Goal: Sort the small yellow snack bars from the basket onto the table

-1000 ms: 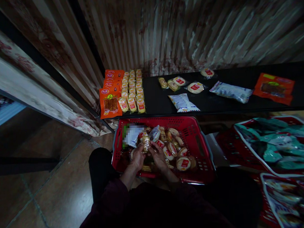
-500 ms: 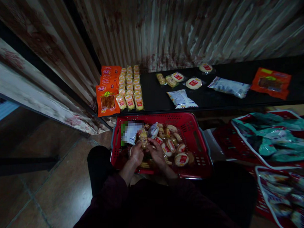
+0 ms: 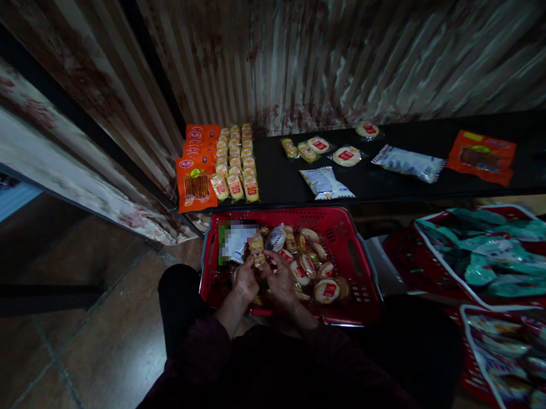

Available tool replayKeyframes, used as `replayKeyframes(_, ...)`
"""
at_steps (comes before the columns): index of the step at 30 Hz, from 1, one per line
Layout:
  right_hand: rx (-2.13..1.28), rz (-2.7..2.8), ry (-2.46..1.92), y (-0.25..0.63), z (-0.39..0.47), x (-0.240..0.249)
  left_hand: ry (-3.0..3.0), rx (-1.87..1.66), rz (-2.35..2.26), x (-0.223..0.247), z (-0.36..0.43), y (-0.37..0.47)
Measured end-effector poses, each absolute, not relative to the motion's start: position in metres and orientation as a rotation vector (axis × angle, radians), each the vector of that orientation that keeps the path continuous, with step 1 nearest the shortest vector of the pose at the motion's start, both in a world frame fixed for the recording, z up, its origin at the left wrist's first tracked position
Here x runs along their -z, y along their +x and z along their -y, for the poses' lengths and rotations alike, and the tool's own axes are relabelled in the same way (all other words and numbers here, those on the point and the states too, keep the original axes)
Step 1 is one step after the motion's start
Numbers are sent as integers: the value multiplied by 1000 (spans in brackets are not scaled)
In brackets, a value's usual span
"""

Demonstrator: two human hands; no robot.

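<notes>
Left hand: one, fingers curled in, thumb and fingertips closed on the lower end of a wrapped snack, pale yellow, in clear film. Right hand: one, fingers bent, the tips drawn together at the right side of the same piece; exact contact hard to make out in the dim light. The wrapped snack is held over the left part of a red basket.

Red basket: perforated walls, set between the person's knees, just below the front edge of a black shelf. Contents: round wrapped cakes, several with red labels, loosely heaped at centre and right; one pale packet among them; one blurred-out packet in the far left corner.

Second basket, at right: red, white edging, filled with teal packets. Third basket, nearer the person: red, white edging, holding printed packets.
</notes>
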State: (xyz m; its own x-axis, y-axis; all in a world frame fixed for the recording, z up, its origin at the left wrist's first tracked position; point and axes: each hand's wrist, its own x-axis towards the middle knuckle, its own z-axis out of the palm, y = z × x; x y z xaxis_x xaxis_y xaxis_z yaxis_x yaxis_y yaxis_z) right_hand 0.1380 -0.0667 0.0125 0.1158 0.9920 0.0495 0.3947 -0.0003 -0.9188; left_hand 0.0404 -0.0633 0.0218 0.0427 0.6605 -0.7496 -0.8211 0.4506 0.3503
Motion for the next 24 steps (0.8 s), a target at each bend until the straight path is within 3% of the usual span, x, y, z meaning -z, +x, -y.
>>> replayKeyframes(5,-745,1551,-1573,142,68,-12,-42,-1254,-1177,-21,66,47)
replayKeyframes(14,-1159,1252,-1687,139,67,-31,363,-1319,-1334,-26,78,50)
replayKeyframes(24,-1199,1247,-1644,144,64,-33,695,-1256,-1489,-28,74,57)
